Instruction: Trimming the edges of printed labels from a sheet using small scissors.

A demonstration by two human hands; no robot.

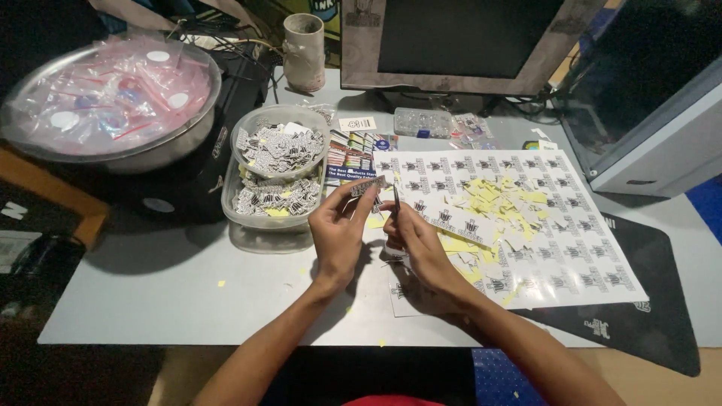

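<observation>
Small sticker (368, 186), black-and-white print, is pinched betw. thumb and fingers of left hand (340, 229), held up over the table edge of the sheet, just right of the tubs. Right hand (421, 244) is closed on thin tweezers (396, 197), tips pointing up and meeting the sticker's right end. Both hands close together, nearly touching, above the gray table (165, 293).

Under and right of the hands: big white sticker sheet (571, 248) w/ rows of the same dark print, lying flat. On its middle, a loose heap of yellow backing scraps (496, 197) mixed w/ white offcuts. A few yellow bits also scattered on the table near the forearms.

Left of the hands: round clear tub (280, 139) full of cut stickers, stacked on a rectangular clear tub (267, 207) w/ more of them. Further left, large metal bowl (113, 101) holding clear zip bags w/ pink strips. Behind the tubs, a taped cup (304, 51). Colourful card pack (353, 158) betw. tubs and sheet. Monitor (459, 41) at the back centre; small clear tray (423, 122) in front of it. Dark mat (647, 323) under the sheet's right corner.
</observation>
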